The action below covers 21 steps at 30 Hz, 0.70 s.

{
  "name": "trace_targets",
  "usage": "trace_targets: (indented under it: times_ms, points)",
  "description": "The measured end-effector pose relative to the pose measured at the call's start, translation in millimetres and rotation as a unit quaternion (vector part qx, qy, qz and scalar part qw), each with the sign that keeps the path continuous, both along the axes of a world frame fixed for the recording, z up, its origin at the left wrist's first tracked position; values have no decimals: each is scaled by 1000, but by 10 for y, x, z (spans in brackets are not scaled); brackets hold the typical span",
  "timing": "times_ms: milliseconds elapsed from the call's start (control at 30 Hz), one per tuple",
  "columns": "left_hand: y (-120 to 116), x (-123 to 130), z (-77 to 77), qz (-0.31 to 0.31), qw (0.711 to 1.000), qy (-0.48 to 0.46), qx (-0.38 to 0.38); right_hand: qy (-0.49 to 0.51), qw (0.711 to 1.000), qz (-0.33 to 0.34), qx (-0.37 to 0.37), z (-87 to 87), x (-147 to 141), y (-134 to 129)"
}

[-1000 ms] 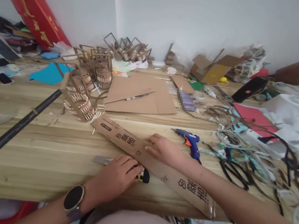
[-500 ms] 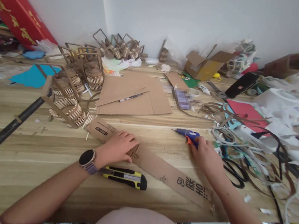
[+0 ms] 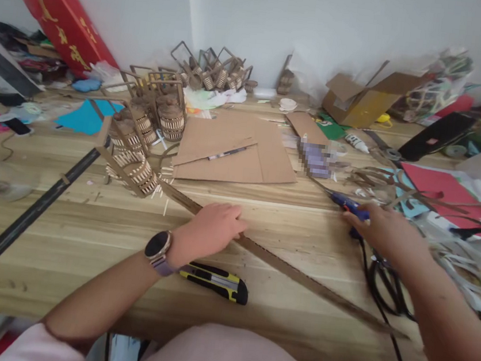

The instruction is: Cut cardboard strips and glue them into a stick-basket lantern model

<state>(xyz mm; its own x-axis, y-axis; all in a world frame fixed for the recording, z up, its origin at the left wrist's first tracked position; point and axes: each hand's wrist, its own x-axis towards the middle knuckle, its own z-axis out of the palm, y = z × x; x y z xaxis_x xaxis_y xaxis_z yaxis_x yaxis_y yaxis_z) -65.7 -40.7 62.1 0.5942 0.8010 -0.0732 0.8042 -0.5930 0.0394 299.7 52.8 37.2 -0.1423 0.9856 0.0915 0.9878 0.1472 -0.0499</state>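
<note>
My left hand (image 3: 216, 229), with a watch on its wrist, is closed on a long cardboard strip (image 3: 295, 272) that stands on its edge and runs from the small basket down to the lower right. My right hand (image 3: 385, 225) holds a blue glue gun (image 3: 349, 205) at the right, its nozzle pointing left and its black cord trailing down. Below my left hand a yellow and black utility knife (image 3: 215, 282) lies on the wood. A small stick basket with a cardboard handle (image 3: 135, 173) stands at the strip's far end.
Flat cardboard (image 3: 268, 163) with a pen (image 3: 228, 153) on it lies mid-table. More baskets (image 3: 172, 117) stand behind on the left. A black bar (image 3: 28, 217) crosses the left side. Cardboard strips, cables and red paper (image 3: 442, 195) crowd the right; an open box (image 3: 366, 102) is at the back.
The cardboard strip has gone from lying flat to standing on edge in my left hand. My right hand has moved right with the glue gun. The view has shifted left.
</note>
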Motion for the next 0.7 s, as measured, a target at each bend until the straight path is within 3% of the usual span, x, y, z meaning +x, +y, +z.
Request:
trace_targets:
  times_ms: [100,200,333,467,533,600,700]
  points:
    - [-121,41,-32,25,997,2,68,30,998,56,11,199,-212,-163]
    - [-251,35,-237,28,994,15,106,59,982,178,-10,214,-563,-418]
    - [-527,-84,-469,34,996,-25,80,35,959,264,-91,-122,-945,-678]
    - [-850,-218,-561,16,998,-68,3,65,945,310,-82,-560,-1080,-686]
    - [-946,-242,-625,17,997,-73,1,96,939,324,-71,-707,-1094,-630]
    - [-987,-236,-693,23,997,-75,12,124,932,337,-57,-776,-1096,-582]
    - [-1003,-201,-737,15,997,-79,18,143,916,372,-39,-745,-1098,-574]
